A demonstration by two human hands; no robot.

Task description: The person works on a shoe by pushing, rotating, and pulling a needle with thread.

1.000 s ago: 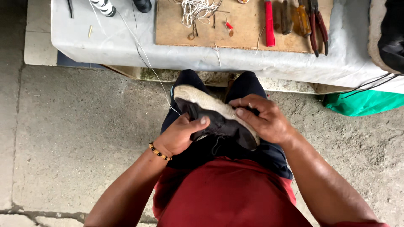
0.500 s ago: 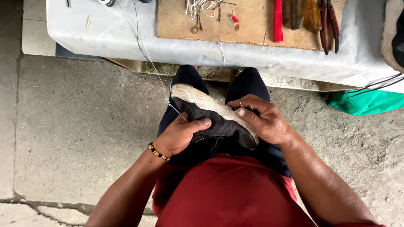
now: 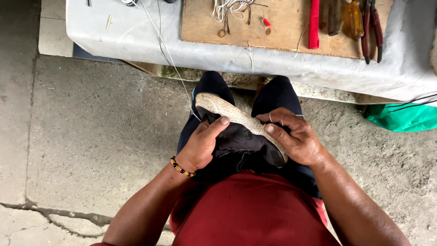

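Note:
A dark shoe (image 3: 239,141) with a pale, speckled sole (image 3: 227,111) lies on its side across my lap. My left hand (image 3: 202,143), a beaded bracelet at its wrist, grips the shoe's dark upper with the thumb pressed near the sole edge. My right hand (image 3: 293,136) holds the sole's edge from the right, thumb and fingers pinched on it. A thin white thread (image 3: 175,64) runs from the shoe's toe end up to the covered table.
A low table under a white sheet (image 3: 136,38) stands ahead. On it lies a wooden board (image 3: 282,27) with tangled thread, a red tool (image 3: 314,23), and pliers (image 3: 371,27). A green bag (image 3: 403,118) sits at the right. Concrete floor (image 3: 91,136) lies to the left.
My hands and the shoe have stayed almost in place. The view has shifted slightly, with less of the table showing at the top.

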